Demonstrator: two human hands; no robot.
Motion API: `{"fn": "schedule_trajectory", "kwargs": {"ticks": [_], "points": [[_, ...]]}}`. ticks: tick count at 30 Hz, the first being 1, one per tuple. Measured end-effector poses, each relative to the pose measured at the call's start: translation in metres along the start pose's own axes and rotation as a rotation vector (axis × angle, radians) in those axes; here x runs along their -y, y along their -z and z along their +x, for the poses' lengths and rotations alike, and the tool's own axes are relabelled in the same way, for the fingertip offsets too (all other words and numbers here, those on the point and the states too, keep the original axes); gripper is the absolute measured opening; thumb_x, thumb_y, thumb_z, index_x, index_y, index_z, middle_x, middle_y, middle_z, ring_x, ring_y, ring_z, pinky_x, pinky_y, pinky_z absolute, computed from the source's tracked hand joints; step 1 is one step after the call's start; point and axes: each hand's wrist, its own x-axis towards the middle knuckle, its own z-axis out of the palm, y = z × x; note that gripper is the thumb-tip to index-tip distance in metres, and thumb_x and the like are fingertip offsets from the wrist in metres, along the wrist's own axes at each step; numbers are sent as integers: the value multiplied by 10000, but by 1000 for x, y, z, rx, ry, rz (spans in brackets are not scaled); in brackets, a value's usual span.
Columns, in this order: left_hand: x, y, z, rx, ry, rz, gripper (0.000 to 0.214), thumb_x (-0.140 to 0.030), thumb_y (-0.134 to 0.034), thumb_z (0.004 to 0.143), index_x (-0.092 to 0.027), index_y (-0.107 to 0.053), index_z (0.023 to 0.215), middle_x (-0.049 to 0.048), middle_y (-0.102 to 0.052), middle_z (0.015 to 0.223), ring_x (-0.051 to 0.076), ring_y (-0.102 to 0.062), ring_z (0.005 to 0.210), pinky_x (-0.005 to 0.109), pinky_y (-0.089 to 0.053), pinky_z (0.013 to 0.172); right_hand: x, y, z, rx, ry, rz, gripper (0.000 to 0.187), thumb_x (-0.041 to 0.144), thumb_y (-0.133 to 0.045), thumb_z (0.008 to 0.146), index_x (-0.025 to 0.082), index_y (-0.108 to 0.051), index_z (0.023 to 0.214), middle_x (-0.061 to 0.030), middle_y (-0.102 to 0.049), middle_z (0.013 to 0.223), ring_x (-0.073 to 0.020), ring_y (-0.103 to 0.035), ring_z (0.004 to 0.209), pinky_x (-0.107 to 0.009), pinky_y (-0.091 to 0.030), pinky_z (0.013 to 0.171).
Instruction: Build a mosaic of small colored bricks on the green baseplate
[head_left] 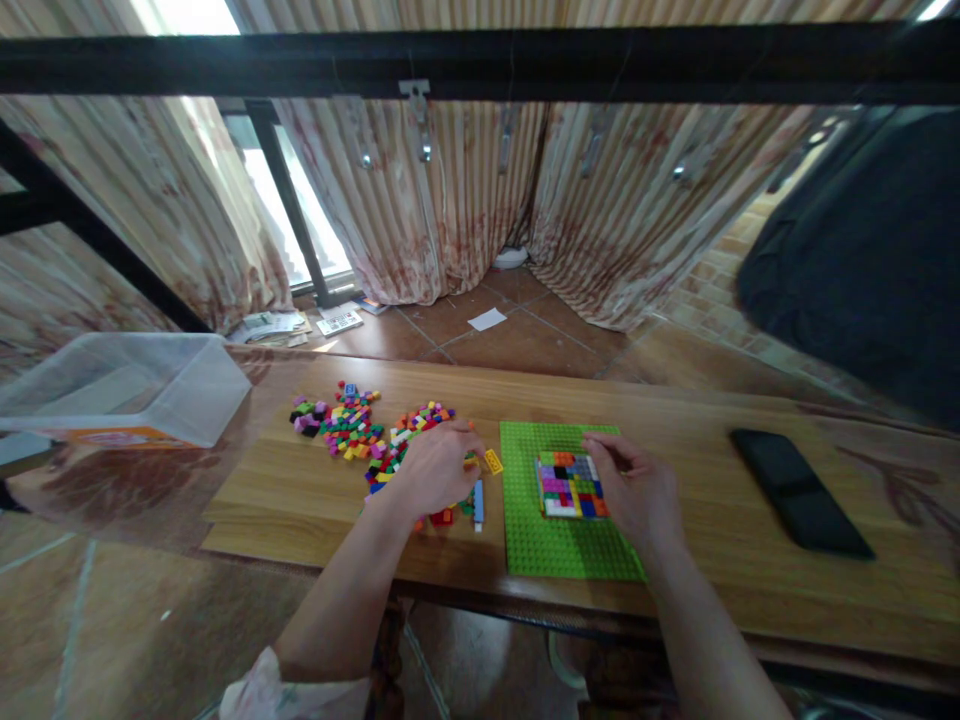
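Note:
My left hand (442,465) is over a pile of small toy building bricks (386,455), its fingers curled down and partly hidden. Right beside its fingertips is a yellow brick (493,461); I cannot tell whether they touch it. A long light-blue brick (478,503) lies just below. The green studded baseplate (570,555) carries a low block of many-coloured bricks (568,485) near its middle. At that block's upper right corner is my right hand (637,485), thumb and forefinger pinched together over the plate. Whatever sits in the pinch is too small to make out.
More loose bricks (352,425) spread to the left on the wooden table (277,500). A clear plastic bin (150,380) stands at the far left. A black phone (799,490) lies on the right. A dark bar (480,65) crosses the top of the view.

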Motion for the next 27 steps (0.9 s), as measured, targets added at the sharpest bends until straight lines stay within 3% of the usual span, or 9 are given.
{"fn": "schedule_trajectory", "kwargs": {"ticks": [8, 15, 18, 21, 25, 27], "points": [[-11, -11, 12, -17, -11, 115, 149, -257, -604, 769, -192, -676, 882, 65, -648, 922, 233, -567, 917, 354, -473, 830, 4, 2, 0, -13, 5, -13, 324, 434, -545, 838, 181, -737, 905, -83, -743, 859, -199, -661, 718, -329, -521, 694], [-13, -13, 16, -55, -12, 32, 171, -198, -567, 774, -182, -671, 908, 63, -655, 908, 219, -567, 915, 353, -458, 862, 3, 5, 1, -51, 2, 26, 312, 419, -550, 830, 174, -734, 890, -86, -743, 879, -207, -672, 770, -338, -524, 728], [-14, -8, 17, -127, 35, -186, 222, -220, -580, 780, -174, -663, 981, 64, -662, 968, 201, -571, 912, 348, -454, 869, 3, 6, 1, -57, 6, 61, 309, 417, -545, 837, 175, -728, 896, -84, -737, 878, -203, -666, 770, -344, -523, 734], [-20, -3, 18, -152, 137, -577, 265, -282, -615, 776, -168, -661, 1011, 52, -670, 974, 161, -572, 818, 304, -466, 783, 9, 5, -2, -21, 72, 112, 260, 381, -562, 839, 195, -716, 935, -67, -723, 896, -187, -651, 786, -340, -517, 749], [-37, -2, 18, -77, 223, -1222, 327, -322, -655, 754, -158, -663, 1036, 36, -673, 937, 130, -586, 800, 247, -450, 725, 22, 1, -8, 72, 213, 186, 224, 314, -615, 824, 252, -693, 1025, -39, -699, 993, -183, -630, 915, -349, -496, 839], [-46, -4, 19, -9, 261, -1435, 331, -318, -680, 733, -152, -678, 1018, 22, -658, 847, 99, -555, 713, 210, -413, 639, 29, -1, -11, 106, 262, 226, 243, 297, -641, 815, 280, -687, 1054, -30, -691, 1046, -187, -618, 984, -358, -480, 889]]}}
